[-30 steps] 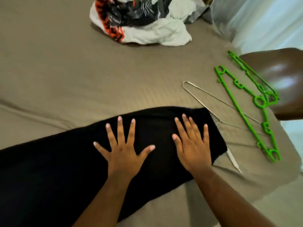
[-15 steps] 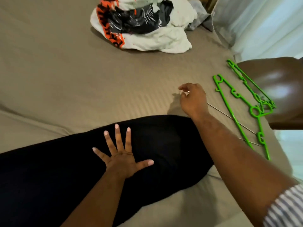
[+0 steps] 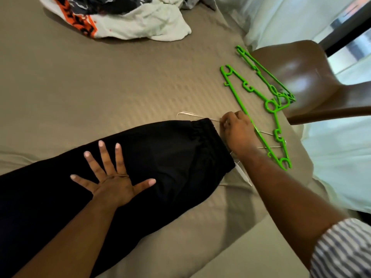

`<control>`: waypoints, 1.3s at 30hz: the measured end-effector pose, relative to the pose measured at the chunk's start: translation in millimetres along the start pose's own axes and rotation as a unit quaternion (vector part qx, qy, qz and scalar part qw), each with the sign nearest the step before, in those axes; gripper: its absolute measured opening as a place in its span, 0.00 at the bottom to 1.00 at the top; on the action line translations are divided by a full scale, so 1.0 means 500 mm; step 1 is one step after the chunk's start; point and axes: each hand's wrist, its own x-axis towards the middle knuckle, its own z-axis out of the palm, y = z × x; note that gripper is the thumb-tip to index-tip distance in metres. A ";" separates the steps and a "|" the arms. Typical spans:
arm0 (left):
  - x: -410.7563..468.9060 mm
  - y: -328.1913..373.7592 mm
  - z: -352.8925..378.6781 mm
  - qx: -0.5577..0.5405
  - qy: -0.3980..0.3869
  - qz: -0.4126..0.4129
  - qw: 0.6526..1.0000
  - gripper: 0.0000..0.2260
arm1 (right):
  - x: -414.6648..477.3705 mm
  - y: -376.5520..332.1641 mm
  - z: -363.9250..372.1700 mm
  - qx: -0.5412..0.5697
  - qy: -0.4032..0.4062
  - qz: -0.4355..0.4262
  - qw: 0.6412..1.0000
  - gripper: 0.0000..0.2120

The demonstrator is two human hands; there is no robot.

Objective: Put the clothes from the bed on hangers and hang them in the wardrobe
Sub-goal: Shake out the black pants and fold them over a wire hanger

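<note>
Left hand: flat, fingers spread, pressing on the black trousers laid across the bed.
Wire hanger: on the bed, partly beneath the trousers' waistband.
Right hand: fingers curled, seemingly pinching the wire.
Green hangers: lying just beside that hand.

Hands: two. The right hand makes the grip; the left hand lies flat and spread, below and left of it.
Wire hanger: one, pinched in the grip.
Green plastic hangers: two. The near green hanger lies just right of the grip, the far green hanger beyond that.
Black garment: one, just left of the grip.
Clothes heap: one, well beyond the grip; its pieces cannot be counted.
Chair: one, to the right of the grip.
</note>
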 end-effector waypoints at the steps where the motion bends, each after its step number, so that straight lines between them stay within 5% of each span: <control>1: -0.003 0.003 -0.001 0.002 0.000 0.001 1.000 0.62 | -0.008 -0.007 0.000 0.002 0.004 -0.006 1.000 0.07; 11: -0.005 0.011 0.005 0.009 0.004 0.001 1.000 0.62 | -0.051 0.013 0.005 0.027 0.005 -0.035 0.999 0.16; 18: -0.008 0.009 0.005 0.003 0.010 0.009 1.000 0.61 | 0.020 0.058 -0.035 0.190 0.059 0.099 0.975 0.09; 27: 0.000 0.005 0.011 -0.006 0.039 0.016 0.999 0.61 | 0.074 -0.023 -0.115 0.296 0.071 0.024 0.952 0.11; 34: 0.005 -0.012 0.023 -0.031 0.070 0.048 0.996 0.61 | 0.015 -0.126 -0.284 0.278 0.172 -0.062 0.943 0.10; 39: -0.023 -0.017 0.012 -0.163 0.101 0.127 0.973 0.59 | -0.126 -0.257 -0.258 0.357 0.044 -0.093 0.928 0.07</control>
